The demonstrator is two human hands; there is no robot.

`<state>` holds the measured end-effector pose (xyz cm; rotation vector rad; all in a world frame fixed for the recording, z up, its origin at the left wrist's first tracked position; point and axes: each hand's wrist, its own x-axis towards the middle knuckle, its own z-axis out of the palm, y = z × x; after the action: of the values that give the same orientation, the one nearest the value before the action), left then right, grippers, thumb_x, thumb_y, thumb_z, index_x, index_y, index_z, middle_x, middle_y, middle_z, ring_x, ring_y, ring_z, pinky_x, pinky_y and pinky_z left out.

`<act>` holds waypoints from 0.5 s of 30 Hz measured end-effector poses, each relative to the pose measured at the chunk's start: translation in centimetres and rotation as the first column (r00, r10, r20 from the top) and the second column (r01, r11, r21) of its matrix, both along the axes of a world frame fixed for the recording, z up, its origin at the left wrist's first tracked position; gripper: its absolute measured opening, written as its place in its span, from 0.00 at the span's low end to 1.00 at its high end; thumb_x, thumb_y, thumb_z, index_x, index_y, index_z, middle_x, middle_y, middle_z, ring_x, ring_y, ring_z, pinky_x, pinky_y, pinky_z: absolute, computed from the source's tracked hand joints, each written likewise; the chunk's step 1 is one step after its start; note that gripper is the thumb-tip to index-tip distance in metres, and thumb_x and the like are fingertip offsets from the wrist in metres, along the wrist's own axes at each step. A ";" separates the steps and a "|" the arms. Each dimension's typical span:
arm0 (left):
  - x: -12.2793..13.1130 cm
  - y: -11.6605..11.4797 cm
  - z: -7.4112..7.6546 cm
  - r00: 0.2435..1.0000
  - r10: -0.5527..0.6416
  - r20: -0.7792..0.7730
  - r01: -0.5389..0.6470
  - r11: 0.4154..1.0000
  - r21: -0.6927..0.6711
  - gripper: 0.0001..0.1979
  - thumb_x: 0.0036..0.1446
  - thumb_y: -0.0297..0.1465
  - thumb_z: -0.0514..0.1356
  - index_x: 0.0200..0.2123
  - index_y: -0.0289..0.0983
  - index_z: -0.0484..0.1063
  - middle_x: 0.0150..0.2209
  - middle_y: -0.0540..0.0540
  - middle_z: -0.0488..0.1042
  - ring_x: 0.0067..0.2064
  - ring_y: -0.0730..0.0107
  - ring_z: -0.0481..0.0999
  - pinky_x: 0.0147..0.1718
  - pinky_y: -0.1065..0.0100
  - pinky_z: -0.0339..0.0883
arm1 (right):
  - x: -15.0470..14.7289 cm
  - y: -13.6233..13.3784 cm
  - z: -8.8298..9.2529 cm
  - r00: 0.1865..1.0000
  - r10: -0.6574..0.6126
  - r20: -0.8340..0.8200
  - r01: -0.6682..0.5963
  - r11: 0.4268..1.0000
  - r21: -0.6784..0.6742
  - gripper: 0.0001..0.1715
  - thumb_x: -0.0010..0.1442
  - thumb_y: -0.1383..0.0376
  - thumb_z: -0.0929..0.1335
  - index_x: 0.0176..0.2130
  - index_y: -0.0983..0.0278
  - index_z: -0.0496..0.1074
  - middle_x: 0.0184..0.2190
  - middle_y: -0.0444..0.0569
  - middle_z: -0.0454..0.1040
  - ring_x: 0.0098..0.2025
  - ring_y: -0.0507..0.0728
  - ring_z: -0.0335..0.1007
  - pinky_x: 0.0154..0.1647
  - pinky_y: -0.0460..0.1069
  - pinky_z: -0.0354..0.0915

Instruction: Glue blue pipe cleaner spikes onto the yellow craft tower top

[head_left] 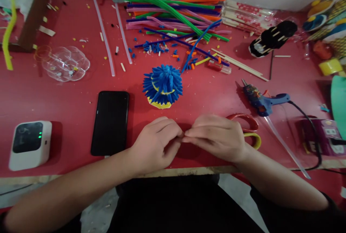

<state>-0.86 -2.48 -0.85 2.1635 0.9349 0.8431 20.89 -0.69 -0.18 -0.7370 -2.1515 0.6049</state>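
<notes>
My left hand (159, 144) and my right hand (217, 137) meet at the fingertips just above the front of the red table. Both are closed in a pinch; whatever lies between the fingers is too small or hidden to make out. Just beyond them stands a blue layered craft piece (163, 83) of pipe-cleaner spikes, with yellow bands and a yellow base. Scissors (252, 139) with red and yellow handles lie beside my right hand, partly covered by it. To the left of my left hand rests a black phone (110, 123).
A blue glue gun (263, 99) with a clear glue stick and cable lies on the right. Colourful pipe cleaners (173, 9) are heaped at the back, near wooden sticks (240, 64). A clear flower-shaped tray (66, 63) and a white device (31, 144) are on the left.
</notes>
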 end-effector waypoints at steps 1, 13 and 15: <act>0.0 0.0 0.0 1.000 -0.003 0.020 0.003 1.000 0.002 0.07 0.63 0.22 0.57 0.34 0.38 0.67 0.31 0.48 0.75 0.32 0.69 0.71 0.32 0.68 0.67 | 0.0 0.1 0.0 0.999 0.005 -0.036 -0.009 0.995 -0.102 0.05 0.66 0.65 0.74 0.37 0.64 0.78 0.29 0.44 0.81 0.30 0.48 0.76 0.33 0.44 0.74; 0.3 0.5 1.0 0.912 0.084 0.402 0.159 0.831 -0.534 0.08 0.67 0.30 0.63 0.33 0.37 0.72 0.28 0.52 0.73 0.29 0.75 0.71 0.31 0.72 0.67 | -0.7 0.0 0.4 0.969 -0.039 -0.245 -0.111 0.816 -0.567 0.15 0.71 0.58 0.70 0.35 0.65 0.75 0.28 0.44 0.77 0.28 0.47 0.72 0.28 0.41 0.68; 0.4 0.6 1.1 0.865 0.145 0.481 0.237 0.725 -0.646 0.13 0.67 0.37 0.65 0.32 0.37 0.72 0.28 0.51 0.73 0.29 0.74 0.71 0.30 0.71 0.68 | -0.9 -0.2 0.4 0.961 -0.064 -0.268 -0.083 0.861 -0.502 0.13 0.71 0.59 0.70 0.35 0.64 0.75 0.28 0.45 0.77 0.28 0.48 0.73 0.27 0.42 0.69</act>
<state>-0.46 -1.92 0.22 1.2162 0.7446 0.8039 20.03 -0.91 0.17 -0.8575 -1.7435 1.2390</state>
